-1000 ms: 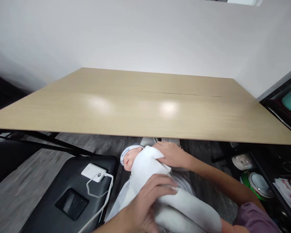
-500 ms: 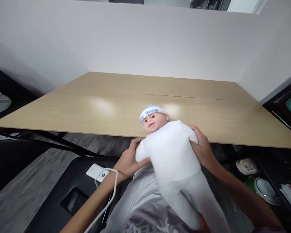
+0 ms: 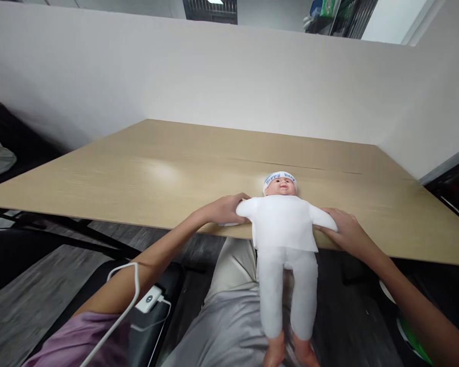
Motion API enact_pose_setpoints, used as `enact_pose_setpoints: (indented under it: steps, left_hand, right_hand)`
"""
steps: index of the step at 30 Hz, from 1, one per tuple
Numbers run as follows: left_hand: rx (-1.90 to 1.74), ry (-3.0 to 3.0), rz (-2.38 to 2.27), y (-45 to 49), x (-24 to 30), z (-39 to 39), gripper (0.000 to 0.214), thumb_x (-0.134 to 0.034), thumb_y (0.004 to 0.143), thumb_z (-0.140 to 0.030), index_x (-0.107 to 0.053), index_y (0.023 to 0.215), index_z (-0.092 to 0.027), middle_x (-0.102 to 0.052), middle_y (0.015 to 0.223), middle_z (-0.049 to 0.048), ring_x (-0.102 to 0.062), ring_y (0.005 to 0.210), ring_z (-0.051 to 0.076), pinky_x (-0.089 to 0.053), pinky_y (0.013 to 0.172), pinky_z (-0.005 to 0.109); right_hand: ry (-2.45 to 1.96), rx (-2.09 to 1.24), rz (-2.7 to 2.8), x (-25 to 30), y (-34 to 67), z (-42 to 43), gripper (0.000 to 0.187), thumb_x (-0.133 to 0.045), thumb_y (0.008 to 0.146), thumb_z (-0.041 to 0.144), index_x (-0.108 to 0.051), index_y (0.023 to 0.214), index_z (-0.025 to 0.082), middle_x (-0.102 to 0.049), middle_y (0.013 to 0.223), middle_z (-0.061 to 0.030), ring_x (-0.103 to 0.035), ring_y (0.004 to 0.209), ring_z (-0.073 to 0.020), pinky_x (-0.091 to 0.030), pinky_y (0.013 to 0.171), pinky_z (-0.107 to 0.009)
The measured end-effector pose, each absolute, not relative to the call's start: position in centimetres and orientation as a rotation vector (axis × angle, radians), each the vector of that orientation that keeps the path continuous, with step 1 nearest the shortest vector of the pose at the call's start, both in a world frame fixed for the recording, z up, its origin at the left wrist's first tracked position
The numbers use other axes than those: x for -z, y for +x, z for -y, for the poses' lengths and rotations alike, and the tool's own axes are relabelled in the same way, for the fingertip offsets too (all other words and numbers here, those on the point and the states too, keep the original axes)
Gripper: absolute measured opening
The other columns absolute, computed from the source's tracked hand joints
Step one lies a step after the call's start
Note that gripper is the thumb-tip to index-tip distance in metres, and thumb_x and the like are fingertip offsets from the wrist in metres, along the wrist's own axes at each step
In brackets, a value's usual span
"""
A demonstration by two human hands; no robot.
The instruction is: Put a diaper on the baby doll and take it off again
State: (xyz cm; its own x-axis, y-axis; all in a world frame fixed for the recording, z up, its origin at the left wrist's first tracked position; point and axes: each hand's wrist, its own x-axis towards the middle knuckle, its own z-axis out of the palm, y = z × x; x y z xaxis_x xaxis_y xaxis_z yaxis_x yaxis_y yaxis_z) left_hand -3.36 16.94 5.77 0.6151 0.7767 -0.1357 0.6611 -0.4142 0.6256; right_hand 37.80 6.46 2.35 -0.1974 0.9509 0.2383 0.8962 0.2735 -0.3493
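Note:
A baby doll (image 3: 285, 224) in a white top, white trousers and a white cap with blue lettering lies face up. Its head and upper body rest at the front edge of the wooden table (image 3: 176, 183), while its legs hang toward my lap with bare feet showing. My left hand (image 3: 227, 209) is closed around the doll's sleeve on the left side of the view. On the other side, my right hand (image 3: 342, 229) grips the opposite sleeve, so both doll arms are spread outward.
Beside my left arm, a white power bank (image 3: 149, 299) with a white cable lies on a black chair seat (image 3: 172, 285). A pale wall (image 3: 233, 76) stands behind the table. Dark shelving (image 3: 455, 188) is at the right, and another black chair (image 3: 15, 255) at the left.
The doll has moved right and forward onto the table edge and is now straighter, its face turned up. My hands have shifted outward along its sleeves, and its arms are stretched sideways.

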Motion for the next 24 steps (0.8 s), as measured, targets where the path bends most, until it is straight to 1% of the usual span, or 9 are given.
enact_pose_setpoints:
  steps: [2,5,7,10,13,17,20,22,24]
  left_hand:
    - [-0.272,2.205,-1.158,-3.8,-5.0,-18.0,0.074,-0.078,0.079,-0.055,-0.062,0.143,-0.021,-0.078,0.132,0.0112,-0.075,0.113,0.034,-0.056,0.089,0.037]
    - [-0.347,2.282,-1.273,-4.3,-3.7,-20.1,0.069,-0.076,0.082,-0.065,-0.066,0.135,-0.021,-0.080,0.123,0.0113,-0.076,0.106,0.035,-0.055,0.085,0.039]
    - [-0.423,2.370,-1.362,-4.3,-2.7,-22.0,0.068,-0.073,0.085,-0.073,-0.067,0.127,-0.019,-0.079,0.119,0.0140,-0.074,0.106,0.037,-0.054,0.088,0.042]
    - [-0.534,2.506,-1.432,-4.1,-1.1,-25.6,0.070,-0.064,0.089,-0.083,-0.068,0.116,-0.018,-0.076,0.113,0.0170,-0.070,0.109,0.039,-0.053,0.095,0.047]
    - [-0.569,2.610,-1.446,-3.7,0.2,-29.6,0.069,-0.059,0.093,-0.084,-0.068,0.112,-0.018,-0.075,0.109,0.0175,-0.069,0.108,0.038,-0.052,0.099,0.049]
    - [-0.634,2.644,-1.460,-3.0,1.0,-34.9,0.070,-0.055,0.096,-0.084,-0.069,0.115,-0.018,-0.075,0.112,0.0181,-0.067,0.110,0.038,-0.050,0.102,0.050]
    - [-0.717,2.616,-1.499,-2.3,1.2,-38.8,0.071,-0.059,0.094,-0.084,-0.070,0.118,-0.018,-0.075,0.113,0.0175,-0.065,0.111,0.037,-0.048,0.104,0.050]
    - [-0.807,2.578,-1.570,-1.8,1.3,-41.2,0.071,-0.064,0.092,-0.083,-0.069,0.119,-0.018,-0.075,0.118,0.0177,-0.062,0.114,0.038,-0.046,0.106,0.050]
    - [-0.893,2.539,-1.630,-1.6,1.5,-43.2,0.069,-0.067,0.093,-0.079,-0.068,0.124,-0.017,-0.073,0.125,0.0179,-0.059,0.120,0.038,-0.044,0.108,0.050]
  right_hand:
    - [-1.663,-0.139,2.113,-1.2,38.4,-7.4,0.045,-0.055,0.104,0.062,-0.070,0.126,0.026,-0.079,0.124,-0.0121,-0.074,0.112,-0.0373,-0.057,0.096,-0.050]
    - [-1.645,-0.138,2.059,-0.1,38.5,-9.7,0.046,-0.055,0.105,0.064,-0.070,0.128,0.027,-0.079,0.126,-0.0112,-0.074,0.113,-0.0362,-0.057,0.096,-0.050]
    - [-1.633,-0.152,2.027,0.4,38.4,-12.0,0.049,-0.055,0.105,0.066,-0.068,0.131,0.027,-0.078,0.129,-0.0112,-0.073,0.116,-0.0359,-0.058,0.098,-0.049]
    - [-1.612,-0.105,2.009,1.5,38.3,-16.1,0.054,-0.051,0.106,0.068,-0.067,0.133,0.023,-0.077,0.130,-0.0144,-0.071,0.117,-0.0377,-0.056,0.101,-0.052]
    - [-1.605,-0.029,2.008,2.5,38.5,-20.4,0.057,-0.047,0.107,0.067,-0.066,0.132,0.020,-0.077,0.125,-0.0178,-0.070,0.114,-0.0390,-0.055,0.100,-0.054]
    - [-1.597,0.017,1.990,3.0,38.7,-25.3,0.047,-0.049,0.106,0.057,-0.065,0.130,0.020,-0.076,0.123,-0.0169,-0.070,0.112,-0.0369,-0.055,0.099,-0.051]
    - [-1.594,0.093,1.972,2.9,38.9,-28.9,0.040,-0.053,0.099,0.045,-0.066,0.126,0.019,-0.076,0.119,-0.0164,-0.069,0.108,-0.0361,-0.055,0.097,-0.049]
    - [-1.599,0.147,1.972,2.9,39.2,-31.3,0.040,-0.055,0.093,0.040,-0.067,0.125,0.018,-0.077,0.117,-0.0170,-0.069,0.105,-0.0363,-0.055,0.096,-0.050]
    - [-1.611,0.192,1.979,2.9,39.7,-33.6,0.043,-0.056,0.090,0.038,-0.068,0.124,0.017,-0.077,0.118,-0.0180,-0.069,0.104,-0.0373,-0.054,0.096,-0.051]
